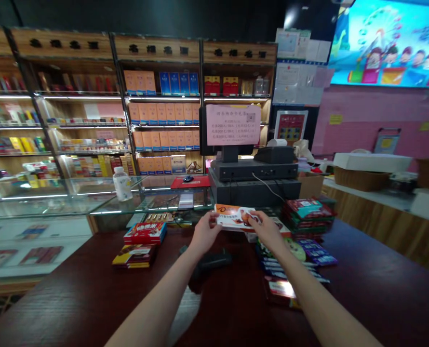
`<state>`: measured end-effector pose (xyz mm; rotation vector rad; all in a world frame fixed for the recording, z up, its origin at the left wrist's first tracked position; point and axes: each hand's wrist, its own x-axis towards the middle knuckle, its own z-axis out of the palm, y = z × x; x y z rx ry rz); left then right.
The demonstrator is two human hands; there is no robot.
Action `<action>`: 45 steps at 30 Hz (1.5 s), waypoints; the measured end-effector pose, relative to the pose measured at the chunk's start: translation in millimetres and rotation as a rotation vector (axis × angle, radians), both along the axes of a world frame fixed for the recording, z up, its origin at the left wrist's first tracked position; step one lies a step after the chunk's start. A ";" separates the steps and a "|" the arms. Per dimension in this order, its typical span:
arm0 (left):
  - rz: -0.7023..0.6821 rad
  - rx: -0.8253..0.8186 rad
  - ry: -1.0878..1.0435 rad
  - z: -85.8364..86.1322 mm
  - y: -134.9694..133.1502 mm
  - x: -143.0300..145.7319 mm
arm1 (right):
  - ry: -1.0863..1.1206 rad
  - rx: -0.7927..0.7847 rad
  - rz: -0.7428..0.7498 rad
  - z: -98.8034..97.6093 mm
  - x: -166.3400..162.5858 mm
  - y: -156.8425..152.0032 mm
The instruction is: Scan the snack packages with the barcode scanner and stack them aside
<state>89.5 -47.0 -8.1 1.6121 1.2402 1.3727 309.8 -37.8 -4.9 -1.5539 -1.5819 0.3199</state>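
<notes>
Both my hands hold one flat orange-and-white snack box [233, 216] above the dark wooden counter [91, 299]. My left hand [205, 236] pinches its left end with fingers closed. My right hand [267, 230] grips its right end, thumb on top. A black handheld scanner [209, 264] lies on the counter just under my left forearm. Stacked red and teal snack packs [308, 212] sit to the right of the box, and flat packets [290, 260] are spread below my right hand.
Red and yellow snack boxes [142, 241] are stacked at the left of the counter. A cash register with a pink notice [252, 168] stands behind. A glass showcase [55, 197] bears a water bottle [122, 183]. Shelves of cartons [164, 120] fill the wall.
</notes>
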 end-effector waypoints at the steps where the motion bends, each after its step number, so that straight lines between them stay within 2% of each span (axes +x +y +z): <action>1: 0.014 0.006 -0.001 1.8 -1.7 -11.9 | 0.016 -0.006 0.015 0.8 -10.4 -0.5; 6: 0.069 0.007 -0.020 2.1 -3.5 -65.4 | 0.113 -0.018 0.102 -4.2 -55.3 5.0; 12: 0.093 0.032 -0.073 -16.6 -0.8 -113.7 | 0.271 0.023 0.179 -26.0 -96.9 19.4; 14: 0.086 0.030 -0.032 -23.0 -1.5 -125.2 | 0.362 0.032 0.206 -33.0 -109.0 22.0; 18: 0.086 0.096 -0.013 -34.1 -3.9 -139.4 | 0.530 0.103 0.331 -44.3 -126.6 22.4; 26: 0.210 0.171 0.010 -60.4 -5.8 -146.9 | 0.636 0.110 0.441 -60.2 -134.4 12.8; 30: 0.218 0.180 0.062 -63.7 -6.3 -150.1 | 0.570 0.113 0.446 -64.1 -130.6 15.0; 36: 0.355 0.271 0.181 -61.1 -9.1 -156.6 | 0.321 0.198 0.437 -64.5 -125.5 13.4; 45: 0.335 0.216 0.195 -60.7 -18.9 -155.2 | 0.018 0.302 0.360 -61.1 -116.4 3.6</action>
